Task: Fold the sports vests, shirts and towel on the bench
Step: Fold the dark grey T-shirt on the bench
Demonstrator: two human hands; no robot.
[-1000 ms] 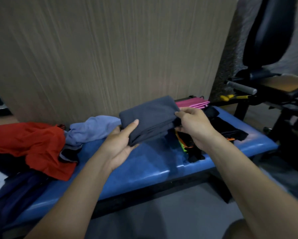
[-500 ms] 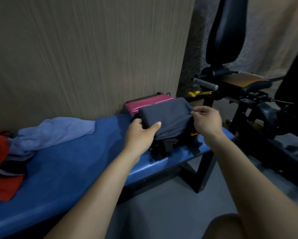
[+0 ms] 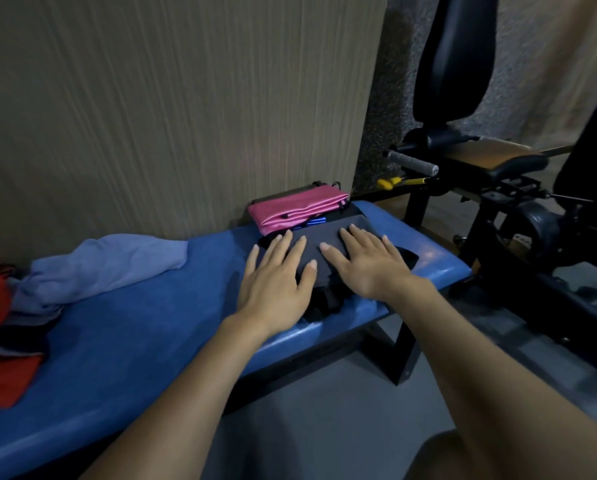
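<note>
Since 0.5 s ago you've set the folded dark shirt [image 3: 328, 242] down on the black pile at the bench [image 3: 144, 327] end. L hand [image 3: 276, 282] & R hand [image 3: 366, 265] lie flat on it, fingers spread, beside the pink fold [image 3: 297, 211].

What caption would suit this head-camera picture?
Both hands, left and right, press a folded dark garment flat on the blue bench.

wall [image 3: 151, 98]: beige wood-grain panel | floor [image 3: 324, 427]: grey | R: black gym machine [image 3: 463, 81] w/ padded backrest | light: dim
</note>
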